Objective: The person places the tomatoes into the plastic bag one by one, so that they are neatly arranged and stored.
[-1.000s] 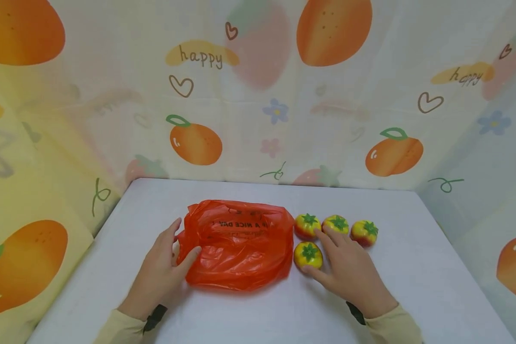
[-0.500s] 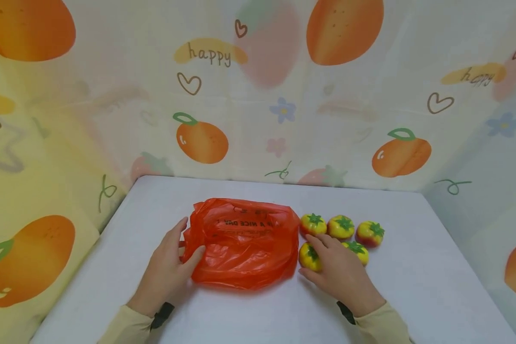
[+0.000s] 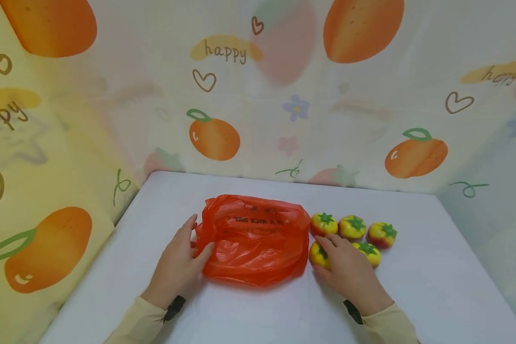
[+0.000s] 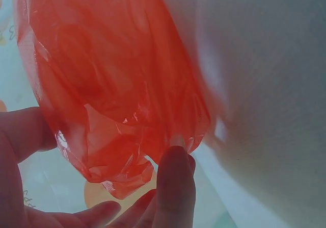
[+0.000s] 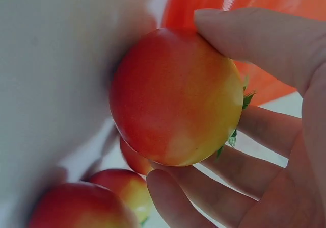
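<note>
A red translucent plastic bag (image 3: pixel 258 239) with dark print lies crumpled on the white table. At its left end is my left hand (image 3: pixel 178 260), thumb and fingers on opposite sides of the gathered plastic, holding it. In the left wrist view the thumb (image 4: pixel 175 187) meets the bag's edge (image 4: pixel 127 182). My right hand (image 3: pixel 348 263) grips a round red-and-yellow fruit (image 5: pixel 175 98) with a green leafy top, just right of the bag. Its thumb (image 5: pixel 244 31) lies along one side and its fingers curve round the other.
Several like fruits stand close by: one behind the right hand's fruit (image 3: pixel 324 224), a back middle fruit (image 3: pixel 351 227), a back right fruit (image 3: pixel 380 234) and one partly hidden by the right hand (image 3: pixel 370 253). A fruit-patterned cloth (image 3: pixel 284 119) hangs behind the table.
My right hand has drawn back and closed round the front left fruit, uncovering another behind it. My left hand stays at the bag. The whole head view has shifted, so things appear further right.
</note>
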